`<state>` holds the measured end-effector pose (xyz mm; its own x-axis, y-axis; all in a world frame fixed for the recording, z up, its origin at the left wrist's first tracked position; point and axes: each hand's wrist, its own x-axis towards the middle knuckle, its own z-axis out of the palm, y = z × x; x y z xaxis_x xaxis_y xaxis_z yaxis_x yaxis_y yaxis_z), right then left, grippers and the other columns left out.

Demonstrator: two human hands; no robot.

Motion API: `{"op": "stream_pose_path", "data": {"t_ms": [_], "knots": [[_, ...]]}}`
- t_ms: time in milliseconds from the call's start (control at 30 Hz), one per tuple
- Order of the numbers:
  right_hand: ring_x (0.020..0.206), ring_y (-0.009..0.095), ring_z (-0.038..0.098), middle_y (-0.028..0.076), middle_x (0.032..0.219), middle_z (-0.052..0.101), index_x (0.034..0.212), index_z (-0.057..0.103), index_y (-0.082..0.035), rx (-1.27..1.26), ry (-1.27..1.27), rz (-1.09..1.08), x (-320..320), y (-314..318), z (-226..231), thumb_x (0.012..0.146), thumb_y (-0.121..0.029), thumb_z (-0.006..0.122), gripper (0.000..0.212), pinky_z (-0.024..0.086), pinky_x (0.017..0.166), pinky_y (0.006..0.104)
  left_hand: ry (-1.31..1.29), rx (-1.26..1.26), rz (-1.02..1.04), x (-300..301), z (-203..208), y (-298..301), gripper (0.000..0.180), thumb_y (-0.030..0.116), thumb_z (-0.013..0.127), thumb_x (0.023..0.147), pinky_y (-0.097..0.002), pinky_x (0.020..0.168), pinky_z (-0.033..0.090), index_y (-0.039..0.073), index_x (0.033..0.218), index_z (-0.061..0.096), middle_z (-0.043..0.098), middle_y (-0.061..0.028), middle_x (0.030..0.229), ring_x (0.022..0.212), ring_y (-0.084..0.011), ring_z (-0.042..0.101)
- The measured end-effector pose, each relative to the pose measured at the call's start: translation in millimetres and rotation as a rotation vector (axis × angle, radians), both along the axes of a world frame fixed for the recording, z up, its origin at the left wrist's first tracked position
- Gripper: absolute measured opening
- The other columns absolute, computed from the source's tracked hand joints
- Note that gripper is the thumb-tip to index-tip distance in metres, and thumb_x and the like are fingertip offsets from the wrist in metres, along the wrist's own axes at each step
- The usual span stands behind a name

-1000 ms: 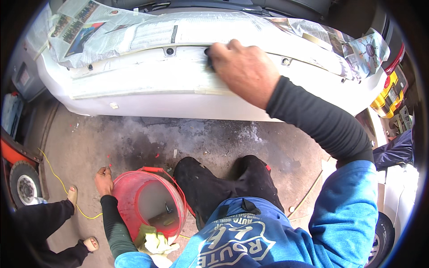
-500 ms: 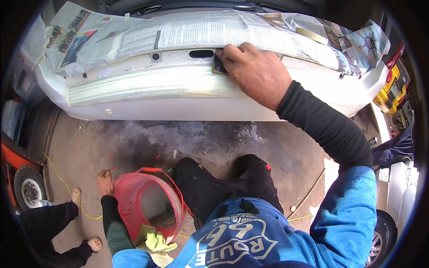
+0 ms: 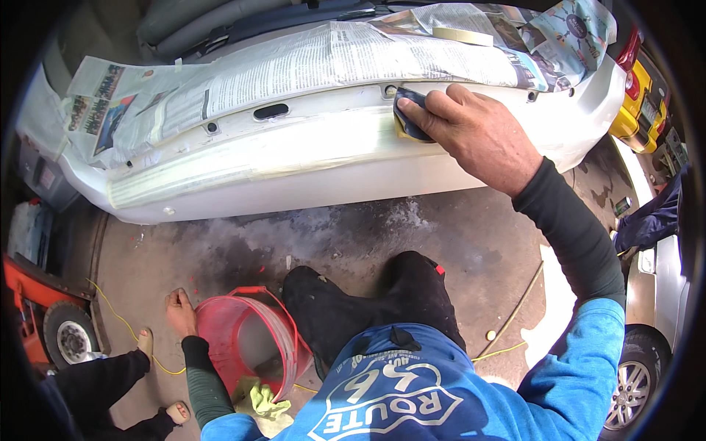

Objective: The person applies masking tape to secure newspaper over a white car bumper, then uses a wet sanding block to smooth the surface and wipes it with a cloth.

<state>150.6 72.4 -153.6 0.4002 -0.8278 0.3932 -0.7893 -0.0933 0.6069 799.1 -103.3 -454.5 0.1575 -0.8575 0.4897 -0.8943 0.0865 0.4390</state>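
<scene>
My right hand (image 3: 478,132) presses a small dark sanding pad (image 3: 409,117) with a yellow edge against the upper face of a white car bumper (image 3: 294,162). Newspaper (image 3: 309,66) is taped over the bodywork above the bumper. My left hand (image 3: 179,310) rests flat on the concrete floor beside a red bucket (image 3: 254,342), holding nothing. A yellow-green cloth (image 3: 259,397) hangs at the bucket's near rim. My dark trousered knees (image 3: 368,301) are bent on the floor between bucket and bumper.
A roll of masking tape (image 3: 462,34) lies on the newspaper. A yellow cord (image 3: 125,323) runs over the floor. An orange machine with a wheel (image 3: 51,323) stands at left, another person's legs (image 3: 110,382) at lower left, a silver car wheel (image 3: 632,375) at lower right.
My right hand with the pad has slid to the right along the bumper's upper face. My view has shifted with it. My left hand has stayed on the floor by the bucket.
</scene>
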Motion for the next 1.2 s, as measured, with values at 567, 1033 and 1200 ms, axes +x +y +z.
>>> {"op": "stream_pose_path", "data": {"t_ms": [567,1033,1200], "knots": [[0.092,0.021,0.066,0.005,0.104,0.058,0.116,0.074,-0.007,-0.166,-0.163,0.222,5.3,-51.2,-25.0,0.091,-0.012,0.066,0.027,0.059,0.073,0.035,-0.099,0.405,0.102,-79.4,0.4,17.2,0.047,0.042,0.057,0.1,-0.0486,0.101,0.052,0.005,0.123,0.075,0.073,-0.0222,0.123,0.115,-0.0419,0.069],[0.101,0.019,0.057,0.004,0.111,0.054,0.145,0.063,-0.012,-0.108,0.039,-0.078,-99.8,28.4,-9.9,0.097,-0.015,0.066,0.048,0.056,0.092,0.0308,-0.059,0.454,0.055,-74.6,-0.3,12.7,0.047,0.04,0.055,0.101,-0.0481,0.099,0.052,0.002,0.122,0.074,0.074,-0.0249,0.117,0.113,-0.0413,0.07],[0.101,0.019,0.06,0.005,0.111,0.058,0.144,0.065,-0.013,-0.064,0.026,-0.282,-122.9,54.1,7.2,0.095,-0.011,0.068,0.049,0.059,0.089,0.0302,-0.082,0.426,0.013,-65.7,-17.9,2.2,0.045,0.039,0.057,0.1,-0.0486,0.098,0.052,0.003,0.122,0.074,0.074,-0.0256,0.115,0.112,-0.0429,0.069]]}}
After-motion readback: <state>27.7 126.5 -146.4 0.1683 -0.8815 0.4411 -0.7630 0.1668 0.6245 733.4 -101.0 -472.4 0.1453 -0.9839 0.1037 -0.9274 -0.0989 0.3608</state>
